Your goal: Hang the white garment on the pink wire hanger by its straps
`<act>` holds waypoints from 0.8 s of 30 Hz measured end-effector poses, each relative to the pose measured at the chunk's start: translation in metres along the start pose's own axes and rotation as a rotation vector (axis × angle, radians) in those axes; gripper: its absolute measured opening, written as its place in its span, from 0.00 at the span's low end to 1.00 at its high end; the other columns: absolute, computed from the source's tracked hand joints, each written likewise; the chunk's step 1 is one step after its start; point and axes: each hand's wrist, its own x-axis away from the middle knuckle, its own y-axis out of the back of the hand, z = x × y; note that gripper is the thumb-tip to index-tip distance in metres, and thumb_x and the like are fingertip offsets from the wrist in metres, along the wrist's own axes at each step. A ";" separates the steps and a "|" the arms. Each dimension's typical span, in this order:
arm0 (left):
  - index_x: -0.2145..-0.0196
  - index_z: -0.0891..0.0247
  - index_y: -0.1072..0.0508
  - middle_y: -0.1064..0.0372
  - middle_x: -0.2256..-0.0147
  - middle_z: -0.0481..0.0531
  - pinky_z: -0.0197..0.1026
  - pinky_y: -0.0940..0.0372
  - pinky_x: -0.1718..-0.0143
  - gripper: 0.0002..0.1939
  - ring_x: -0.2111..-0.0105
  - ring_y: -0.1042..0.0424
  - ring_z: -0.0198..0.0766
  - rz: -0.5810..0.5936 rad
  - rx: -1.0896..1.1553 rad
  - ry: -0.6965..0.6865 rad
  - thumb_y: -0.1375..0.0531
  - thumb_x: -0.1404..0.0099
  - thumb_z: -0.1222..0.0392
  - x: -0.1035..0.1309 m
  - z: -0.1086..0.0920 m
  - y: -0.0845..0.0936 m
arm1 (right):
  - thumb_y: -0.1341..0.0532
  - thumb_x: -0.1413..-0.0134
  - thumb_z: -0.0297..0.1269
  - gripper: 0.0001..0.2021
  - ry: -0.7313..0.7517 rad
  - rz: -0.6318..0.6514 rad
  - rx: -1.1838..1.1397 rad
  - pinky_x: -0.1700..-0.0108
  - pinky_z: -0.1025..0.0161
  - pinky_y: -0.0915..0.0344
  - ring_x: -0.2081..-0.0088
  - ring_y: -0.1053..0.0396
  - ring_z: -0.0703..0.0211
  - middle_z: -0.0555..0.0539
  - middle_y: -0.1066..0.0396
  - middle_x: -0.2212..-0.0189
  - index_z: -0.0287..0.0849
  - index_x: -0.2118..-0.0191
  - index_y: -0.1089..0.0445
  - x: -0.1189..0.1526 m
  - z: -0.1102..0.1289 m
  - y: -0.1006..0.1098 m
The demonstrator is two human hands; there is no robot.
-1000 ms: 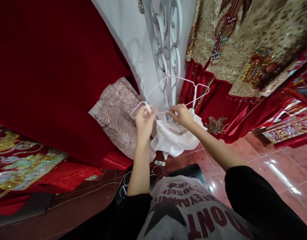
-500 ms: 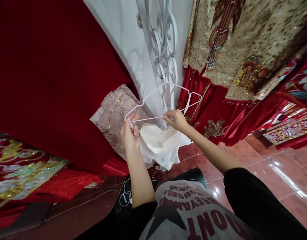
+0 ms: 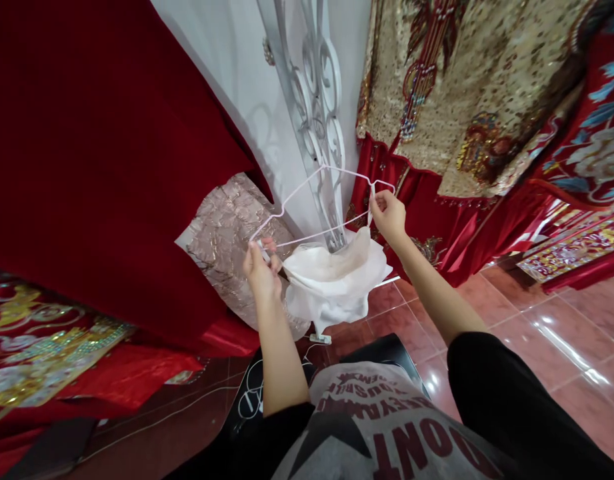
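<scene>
A thin pale pink clothes hanger (image 3: 347, 173) stands in front of a white scrolled metal frame, its hook hard to make out. My left hand (image 3: 263, 268) is closed at the hanger's left corner, pinching a white strap there; some of its fingers show behind the bar. Near the right shoulder notch, my right hand (image 3: 389, 215) pinches the other white strap, which loops over the hanger's arm. From the straps hangs a thin white garment (image 3: 331, 287), its top opening sagging below the bar.
The white metal frame (image 3: 307, 127) rises behind the hanger. Red cloth (image 3: 111, 133) and pinkish crinkled fabric (image 3: 227, 227) hang on the left, a gold sequined garment (image 3: 487, 87) on the right. Below are a black seat (image 3: 387, 353) and white cable (image 3: 187, 403).
My right hand has moved right and up from the hanger's lower bar to the strap by the right notch. The garment's right side is now raised. My left hand stays at the left corner.
</scene>
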 end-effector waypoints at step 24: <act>0.67 0.66 0.24 0.29 0.76 0.47 0.27 0.58 0.86 0.20 0.88 0.52 0.19 -0.002 0.089 0.226 0.34 0.24 0.46 -0.010 -0.011 0.003 | 0.36 0.37 0.36 0.05 -0.462 0.087 -0.887 0.64 0.66 0.27 0.72 0.31 0.65 0.52 0.28 0.74 0.47 0.66 0.29 -0.072 -0.011 0.106</act>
